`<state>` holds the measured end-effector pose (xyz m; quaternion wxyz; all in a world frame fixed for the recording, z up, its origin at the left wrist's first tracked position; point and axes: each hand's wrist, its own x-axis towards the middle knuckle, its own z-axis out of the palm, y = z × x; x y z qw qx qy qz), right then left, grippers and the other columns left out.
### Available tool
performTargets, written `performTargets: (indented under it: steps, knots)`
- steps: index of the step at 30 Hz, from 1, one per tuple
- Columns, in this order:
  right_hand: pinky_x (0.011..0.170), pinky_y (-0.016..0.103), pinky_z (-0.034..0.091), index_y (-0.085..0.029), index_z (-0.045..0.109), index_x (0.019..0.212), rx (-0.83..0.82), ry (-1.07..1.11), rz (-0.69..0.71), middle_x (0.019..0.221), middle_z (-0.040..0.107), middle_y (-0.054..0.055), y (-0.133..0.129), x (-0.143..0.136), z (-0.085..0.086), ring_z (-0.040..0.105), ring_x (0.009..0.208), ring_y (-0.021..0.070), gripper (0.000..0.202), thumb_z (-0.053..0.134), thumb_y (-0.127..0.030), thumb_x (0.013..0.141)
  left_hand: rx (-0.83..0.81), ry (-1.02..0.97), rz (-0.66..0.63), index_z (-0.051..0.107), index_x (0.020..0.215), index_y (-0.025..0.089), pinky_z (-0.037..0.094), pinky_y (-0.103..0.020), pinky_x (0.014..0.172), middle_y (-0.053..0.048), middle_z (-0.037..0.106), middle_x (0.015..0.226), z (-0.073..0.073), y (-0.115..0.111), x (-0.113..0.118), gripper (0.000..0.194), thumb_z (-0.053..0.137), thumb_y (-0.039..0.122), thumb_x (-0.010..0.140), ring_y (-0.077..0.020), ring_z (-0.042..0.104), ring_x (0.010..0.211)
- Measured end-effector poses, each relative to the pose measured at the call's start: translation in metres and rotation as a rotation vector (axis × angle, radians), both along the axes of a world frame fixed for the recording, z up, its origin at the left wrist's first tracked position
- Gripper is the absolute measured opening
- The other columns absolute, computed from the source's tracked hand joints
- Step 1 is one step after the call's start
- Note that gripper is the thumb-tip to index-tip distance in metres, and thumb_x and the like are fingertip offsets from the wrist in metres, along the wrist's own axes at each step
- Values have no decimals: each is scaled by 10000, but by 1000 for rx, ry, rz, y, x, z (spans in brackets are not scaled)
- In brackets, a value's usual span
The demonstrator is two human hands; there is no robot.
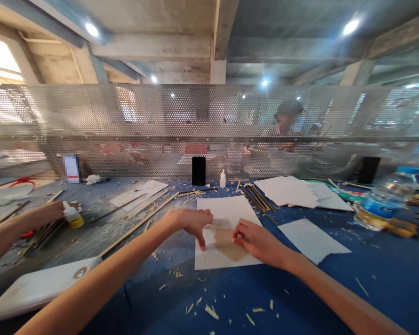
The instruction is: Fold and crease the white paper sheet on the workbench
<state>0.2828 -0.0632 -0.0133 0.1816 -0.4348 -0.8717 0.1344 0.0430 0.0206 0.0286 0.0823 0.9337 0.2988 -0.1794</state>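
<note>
The left hand (197, 225), thumb spread wide from its fingers, touches the white sheet (223, 207) midway between the table's (181, 298) near and far edges, the right hand's (235, 235) fingertips bunch at the tan patch (225, 242), closure and hold undeterminable, and the clear bottle (384, 200), rightward toward the far edge, contains shallow yellowish liquid (370, 219).

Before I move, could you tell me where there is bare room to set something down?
The barest tabletop lies between the torn sheet, the bottle and the right forearm, bar a few slivers. It is crowded beyond the white sheet with sticks and stacked paper, and around the other person's hand.
</note>
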Motion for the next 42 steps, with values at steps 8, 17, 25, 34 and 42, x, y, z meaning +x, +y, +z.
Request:
performTargets:
  steps: [8, 17, 25, 34, 42]
  knots:
    - [778, 280, 462, -197, 598, 950, -55, 1, 59, 982, 577, 46, -3, -2, 1, 580, 893, 169, 105, 493, -202, 956, 2, -9, -17, 546, 1138, 145, 470, -328, 887, -152, 570, 1218, 3, -2, 0, 709, 824, 511, 598, -313, 572, 1072]
    - [784, 286, 469, -207, 608, 946, -61, 6, 51, 982, 582, 43, -4, -4, 1, 584, 896, 174, 92, 518, -228, 944, 1, -31, -3, 543, 1132, 168, 478, -324, 871, -136, 574, 1209, -1, 0, -1, 710, 830, 520, 585, -299, 577, 1063]
    - [813, 299, 460, -196, 619, 912, 0, -15, 10, 969, 584, 50, -5, -3, 3, 579, 885, 176, 116, 512, -220, 948, 9, -5, -3, 540, 1145, 149, 478, -323, 868, -151, 566, 1223, 1, -1, -1, 714, 827, 507, 598, -295, 574, 1060]
    - [833, 328, 451, -190, 619, 904, 56, -39, -17, 967, 591, 60, -2, -1, 4, 571, 903, 192, 120, 507, -207, 944, -14, -36, 4, 555, 1156, 167, 472, -358, 872, -147, 569, 1241, -2, 1, -1, 762, 821, 575, 570, -330, 572, 1075]
    - [823, 305, 458, -198, 613, 930, -20, 8, 58, 973, 586, 50, -4, -5, 0, 572, 919, 185, 90, 525, -209, 942, 0, -12, 0, 547, 1157, 145, 468, -323, 872, -161, 564, 1237, 2, -1, 0, 720, 829, 504, 600, -313, 568, 1085]
